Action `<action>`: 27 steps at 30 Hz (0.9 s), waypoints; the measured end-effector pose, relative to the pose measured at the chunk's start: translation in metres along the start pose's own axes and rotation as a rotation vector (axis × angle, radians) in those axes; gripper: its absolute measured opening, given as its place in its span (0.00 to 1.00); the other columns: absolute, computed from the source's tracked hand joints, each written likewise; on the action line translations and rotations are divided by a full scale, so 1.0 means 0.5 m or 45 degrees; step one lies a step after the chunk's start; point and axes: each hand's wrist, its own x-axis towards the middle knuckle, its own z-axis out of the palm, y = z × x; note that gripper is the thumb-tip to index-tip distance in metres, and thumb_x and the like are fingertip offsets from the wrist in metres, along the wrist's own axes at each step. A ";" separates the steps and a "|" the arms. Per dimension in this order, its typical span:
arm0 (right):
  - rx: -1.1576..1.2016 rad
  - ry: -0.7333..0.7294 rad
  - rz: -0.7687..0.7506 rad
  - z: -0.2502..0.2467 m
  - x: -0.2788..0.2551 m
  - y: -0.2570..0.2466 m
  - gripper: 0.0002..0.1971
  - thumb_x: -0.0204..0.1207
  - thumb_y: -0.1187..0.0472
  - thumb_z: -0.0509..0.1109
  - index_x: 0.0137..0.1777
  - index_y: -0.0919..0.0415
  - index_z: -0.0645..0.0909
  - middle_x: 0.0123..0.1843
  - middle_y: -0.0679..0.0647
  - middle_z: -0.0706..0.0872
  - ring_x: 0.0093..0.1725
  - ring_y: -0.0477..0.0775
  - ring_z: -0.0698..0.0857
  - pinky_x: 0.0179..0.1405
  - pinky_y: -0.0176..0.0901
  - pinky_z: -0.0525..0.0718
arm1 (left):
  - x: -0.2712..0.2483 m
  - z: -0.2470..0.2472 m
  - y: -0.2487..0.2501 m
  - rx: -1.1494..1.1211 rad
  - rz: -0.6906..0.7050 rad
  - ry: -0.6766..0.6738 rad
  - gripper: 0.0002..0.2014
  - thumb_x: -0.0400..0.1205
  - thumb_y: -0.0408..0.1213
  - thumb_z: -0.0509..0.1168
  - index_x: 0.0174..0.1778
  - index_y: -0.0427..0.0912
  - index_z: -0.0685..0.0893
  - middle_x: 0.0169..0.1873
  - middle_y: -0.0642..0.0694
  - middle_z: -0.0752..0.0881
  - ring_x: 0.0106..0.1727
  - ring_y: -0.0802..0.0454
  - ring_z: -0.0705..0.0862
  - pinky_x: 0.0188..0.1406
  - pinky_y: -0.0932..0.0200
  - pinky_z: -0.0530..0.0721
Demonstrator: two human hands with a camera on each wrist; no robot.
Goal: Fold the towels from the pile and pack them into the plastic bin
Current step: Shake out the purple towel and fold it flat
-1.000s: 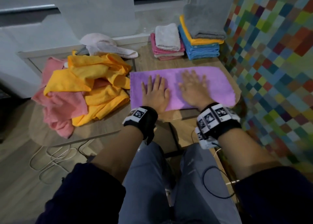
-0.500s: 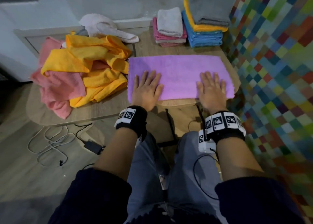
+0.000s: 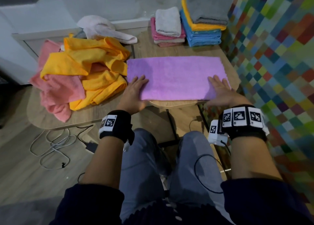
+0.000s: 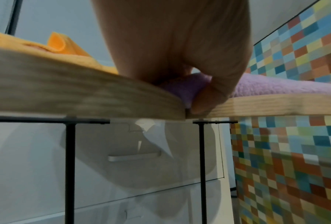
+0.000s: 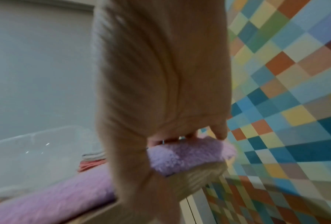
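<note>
A purple towel (image 3: pixel 175 76) lies flat as a long rectangle on the wooden table (image 3: pixel 171 103). My left hand (image 3: pixel 136 90) is at its near left corner, fingers on top; in the left wrist view the thumb (image 4: pixel 204 103) pinches the purple towel (image 4: pixel 275 89) corner at the table edge. My right hand (image 3: pixel 220 90) holds the near right corner; the right wrist view shows its fingers (image 5: pixel 218 130) curled over the purple towel (image 5: pixel 179 157). A loose pile of yellow and pink towels (image 3: pixel 81 75) sits to the left. A clear plastic bin (image 5: pixel 36 151) stands at the back.
Two stacks of folded towels (image 3: pixel 168 27) (image 3: pixel 202 27) sit at the table's far side. A pale pink towel (image 3: pixel 105 29) lies behind the pile. A chequered coloured wall (image 3: pixel 271 54) runs along the right. Cables (image 3: pixel 51 148) lie on the floor at left.
Both hands slid outward and toward me, from the towel's middle to its near corners, and now pinch those corners instead of lying flat.
</note>
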 end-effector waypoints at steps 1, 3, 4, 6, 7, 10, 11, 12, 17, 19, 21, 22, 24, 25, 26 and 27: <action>-0.050 0.023 0.009 0.003 0.002 0.001 0.52 0.70 0.64 0.74 0.84 0.49 0.39 0.85 0.45 0.36 0.83 0.55 0.37 0.80 0.62 0.40 | -0.003 -0.002 0.000 0.004 0.022 0.014 0.38 0.69 0.32 0.72 0.76 0.37 0.67 0.79 0.38 0.64 0.81 0.36 0.57 0.80 0.43 0.53; -0.080 0.206 0.025 0.023 0.006 0.004 0.50 0.69 0.66 0.74 0.84 0.49 0.45 0.85 0.46 0.43 0.84 0.57 0.44 0.81 0.62 0.46 | -0.008 -0.002 -0.005 0.018 0.074 0.029 0.37 0.68 0.30 0.73 0.74 0.34 0.69 0.77 0.33 0.67 0.79 0.31 0.61 0.79 0.39 0.58; -0.089 0.340 0.016 0.035 0.006 0.004 0.47 0.69 0.66 0.73 0.83 0.49 0.50 0.84 0.48 0.50 0.82 0.59 0.50 0.80 0.62 0.52 | -0.011 0.000 -0.011 0.041 0.102 0.035 0.36 0.68 0.35 0.72 0.73 0.32 0.71 0.75 0.31 0.69 0.77 0.30 0.65 0.78 0.37 0.61; -0.139 0.566 -0.018 0.052 -0.003 0.003 0.38 0.71 0.67 0.70 0.80 0.50 0.60 0.79 0.52 0.63 0.74 0.64 0.62 0.73 0.60 0.64 | -0.014 0.006 -0.022 0.123 0.148 0.071 0.34 0.67 0.44 0.67 0.70 0.33 0.76 0.71 0.31 0.75 0.72 0.30 0.72 0.73 0.36 0.68; -0.172 0.638 -0.024 0.056 -0.008 0.001 0.35 0.71 0.68 0.68 0.78 0.50 0.64 0.76 0.53 0.67 0.70 0.65 0.66 0.69 0.59 0.67 | -0.015 0.008 -0.026 0.149 0.151 0.109 0.31 0.68 0.43 0.69 0.67 0.35 0.78 0.68 0.33 0.78 0.68 0.31 0.76 0.71 0.38 0.71; -0.208 0.688 0.000 0.043 -0.025 0.010 0.24 0.74 0.69 0.63 0.70 0.51 0.75 0.70 0.56 0.76 0.66 0.66 0.71 0.62 0.57 0.69 | -0.021 -0.001 -0.028 0.101 0.157 0.261 0.22 0.65 0.33 0.73 0.57 0.38 0.85 0.58 0.37 0.86 0.57 0.35 0.83 0.60 0.48 0.77; -0.191 0.699 -0.002 0.032 -0.027 0.019 0.21 0.75 0.69 0.62 0.66 0.53 0.79 0.67 0.59 0.79 0.64 0.67 0.72 0.62 0.57 0.70 | -0.024 -0.013 -0.024 0.038 0.132 0.304 0.20 0.64 0.35 0.71 0.53 0.39 0.87 0.52 0.39 0.88 0.53 0.38 0.85 0.55 0.52 0.79; -0.141 0.718 -0.019 0.020 -0.032 0.026 0.18 0.75 0.69 0.62 0.63 0.56 0.82 0.63 0.61 0.82 0.62 0.69 0.74 0.62 0.58 0.71 | -0.028 -0.029 -0.019 -0.049 0.083 0.343 0.18 0.64 0.39 0.69 0.49 0.41 0.88 0.46 0.42 0.89 0.48 0.45 0.87 0.49 0.57 0.79; 0.960 0.870 -0.207 -0.049 -0.067 0.031 0.14 0.72 0.72 0.71 0.58 0.62 0.83 0.50 0.55 0.87 0.47 0.49 0.85 0.40 0.26 0.83 | -0.027 -0.111 0.015 -0.687 -0.035 0.546 0.15 0.70 0.45 0.73 0.51 0.44 0.85 0.39 0.59 0.87 0.39 0.73 0.83 0.42 0.72 0.80; 1.302 0.968 -0.229 -0.076 -0.068 0.017 0.16 0.70 0.70 0.73 0.54 0.52 0.79 0.50 0.47 0.87 0.46 0.36 0.86 0.42 0.28 0.83 | -0.013 -0.134 0.036 -0.863 0.015 0.619 0.07 0.76 0.36 0.71 0.48 0.44 0.85 0.37 0.61 0.88 0.42 0.67 0.84 0.42 0.69 0.81; 1.601 1.036 -0.287 -0.097 -0.057 0.002 0.18 0.70 0.71 0.74 0.51 0.48 0.77 0.48 0.43 0.88 0.46 0.35 0.87 0.43 0.31 0.85 | 0.005 -0.148 0.053 -0.957 0.012 0.695 0.02 0.79 0.35 0.67 0.41 0.46 0.83 0.32 0.60 0.85 0.38 0.66 0.80 0.38 0.70 0.77; 1.681 1.066 -0.301 -0.106 -0.044 -0.005 0.17 0.71 0.71 0.74 0.49 0.49 0.77 0.45 0.42 0.89 0.43 0.35 0.87 0.42 0.30 0.84 | 0.019 -0.152 0.057 -0.974 -0.023 0.725 0.06 0.81 0.35 0.66 0.38 0.47 0.81 0.29 0.59 0.82 0.35 0.67 0.76 0.35 0.71 0.74; 1.639 1.104 -0.260 -0.114 -0.007 -0.023 0.14 0.73 0.71 0.72 0.47 0.52 0.76 0.41 0.42 0.85 0.35 0.29 0.83 0.39 0.25 0.81 | 0.053 -0.153 0.056 -0.958 -0.116 0.763 0.12 0.82 0.35 0.65 0.31 0.45 0.76 0.26 0.55 0.74 0.29 0.68 0.69 0.28 0.70 0.68; 1.583 1.102 -0.226 -0.114 0.015 -0.031 0.12 0.74 0.71 0.71 0.48 0.54 0.75 0.41 0.43 0.82 0.32 0.29 0.81 0.36 0.22 0.78 | 0.074 -0.150 0.050 -0.892 -0.169 0.766 0.15 0.82 0.36 0.65 0.29 0.43 0.73 0.25 0.52 0.71 0.27 0.67 0.65 0.26 0.68 0.65; 1.529 1.098 -0.191 -0.112 0.039 -0.036 0.11 0.75 0.71 0.71 0.51 0.57 0.74 0.40 0.45 0.79 0.32 0.33 0.80 0.34 0.19 0.76 | 0.096 -0.145 0.044 -0.819 -0.228 0.754 0.16 0.82 0.37 0.65 0.28 0.42 0.71 0.25 0.51 0.68 0.26 0.65 0.63 0.24 0.66 0.63; 1.467 1.073 -0.155 -0.111 0.064 -0.040 0.12 0.75 0.69 0.71 0.54 0.60 0.74 0.40 0.48 0.78 0.35 0.40 0.79 0.32 0.19 0.74 | 0.116 -0.140 0.040 -0.765 -0.296 0.742 0.17 0.82 0.38 0.66 0.27 0.41 0.70 0.24 0.50 0.67 0.24 0.64 0.62 0.22 0.66 0.61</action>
